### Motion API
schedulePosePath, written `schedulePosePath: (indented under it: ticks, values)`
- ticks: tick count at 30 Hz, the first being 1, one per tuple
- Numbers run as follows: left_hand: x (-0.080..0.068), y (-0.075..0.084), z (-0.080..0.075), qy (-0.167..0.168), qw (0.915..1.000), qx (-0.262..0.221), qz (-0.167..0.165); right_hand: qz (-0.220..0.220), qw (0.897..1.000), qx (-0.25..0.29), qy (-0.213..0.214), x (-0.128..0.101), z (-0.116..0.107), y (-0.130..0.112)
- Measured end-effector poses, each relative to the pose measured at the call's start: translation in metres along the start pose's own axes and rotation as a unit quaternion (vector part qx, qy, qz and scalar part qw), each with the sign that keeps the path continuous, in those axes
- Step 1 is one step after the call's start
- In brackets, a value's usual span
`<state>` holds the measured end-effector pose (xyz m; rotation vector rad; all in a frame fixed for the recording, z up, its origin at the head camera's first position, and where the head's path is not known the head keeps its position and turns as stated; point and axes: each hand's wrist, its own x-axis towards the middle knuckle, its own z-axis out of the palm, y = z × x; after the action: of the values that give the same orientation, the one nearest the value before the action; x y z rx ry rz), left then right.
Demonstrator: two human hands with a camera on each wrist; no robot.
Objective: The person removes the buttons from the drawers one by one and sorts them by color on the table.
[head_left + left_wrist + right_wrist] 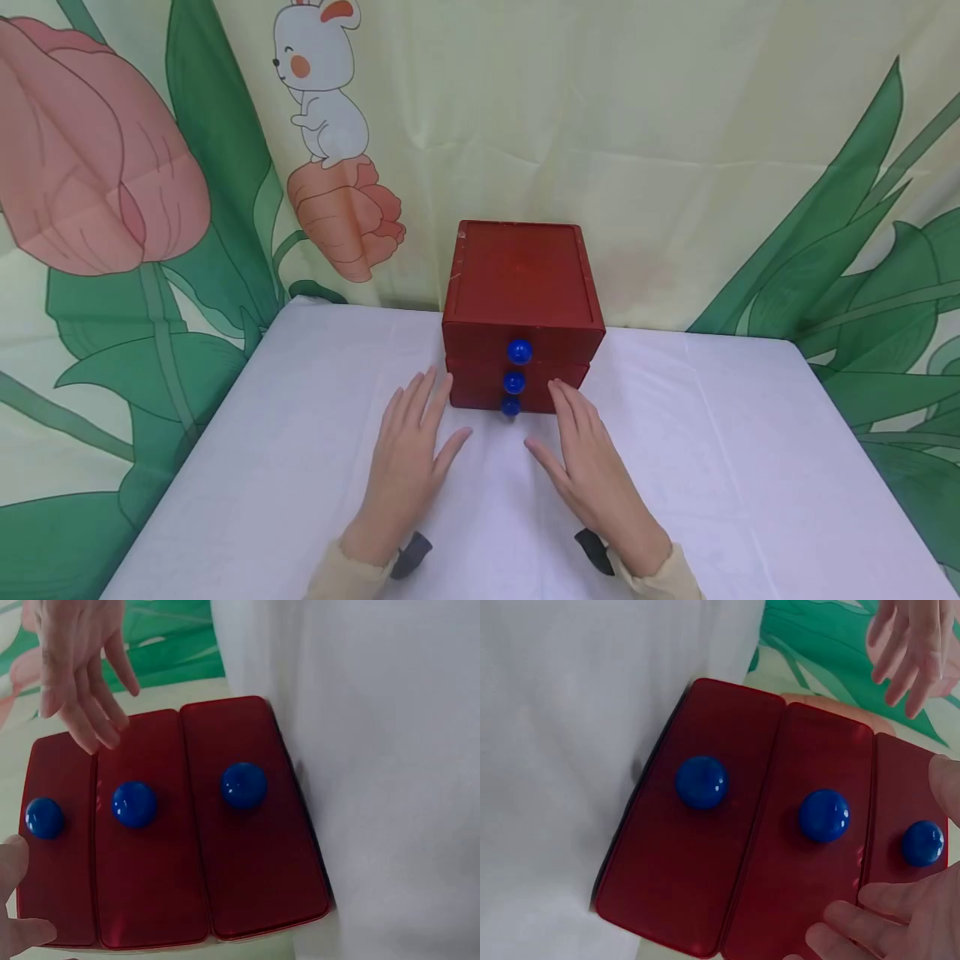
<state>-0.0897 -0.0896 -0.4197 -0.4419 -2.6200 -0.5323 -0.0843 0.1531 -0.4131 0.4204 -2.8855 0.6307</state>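
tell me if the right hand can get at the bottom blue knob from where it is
Probably yes. The right hand lies open on the table just beside the red drawer box, and nothing sits between its fingers and the bottom knob.

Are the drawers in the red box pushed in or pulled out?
Pushed in. All three fronts of the red drawer box sit level with each other, none sticking out, and neither hand grips a blue knob.
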Motion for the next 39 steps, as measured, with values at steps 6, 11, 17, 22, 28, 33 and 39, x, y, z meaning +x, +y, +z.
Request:
schedulePosePath:
  ticks: [6, 11, 17, 22, 28, 33, 39]
  values:
    - [0.008, -0.001, -0.003, 0.037, 0.9989, -0.021, 0.017, 0.003, 0.999, 0.047, 0.002, 0.004, -0.002, -0.004]
    - [0.014, -0.004, -0.003, 0.071, 0.9963, -0.036, 0.035, -0.002, 0.996, 0.084, -0.001, 0.007, -0.002, -0.009]
    - [0.023, -0.004, -0.006, 0.086, 0.9949, -0.045, 0.028, -0.012, 0.994, 0.107, 0.008, 0.013, -0.002, -0.012]
    - [0.031, -0.003, -0.008, 0.089, 0.9948, -0.045, 0.023, 0.0, 0.988, 0.153, 0.007, 0.018, -0.003, -0.012]
    - [0.04, -0.003, -0.011, 0.11, 0.9923, -0.051, 0.027, -0.002, 0.974, 0.226, 0.011, 0.024, -0.001, -0.013]
    - [0.048, -0.003, -0.012, 0.124, 0.99, -0.059, 0.029, -0.005, 0.965, 0.263, 0.011, 0.031, -0.001, -0.014]
    - [0.058, -0.003, -0.015, 0.131, 0.9886, -0.07, 0.026, 0.006, 0.959, 0.283, 0.013, 0.039, -0.002, -0.015]
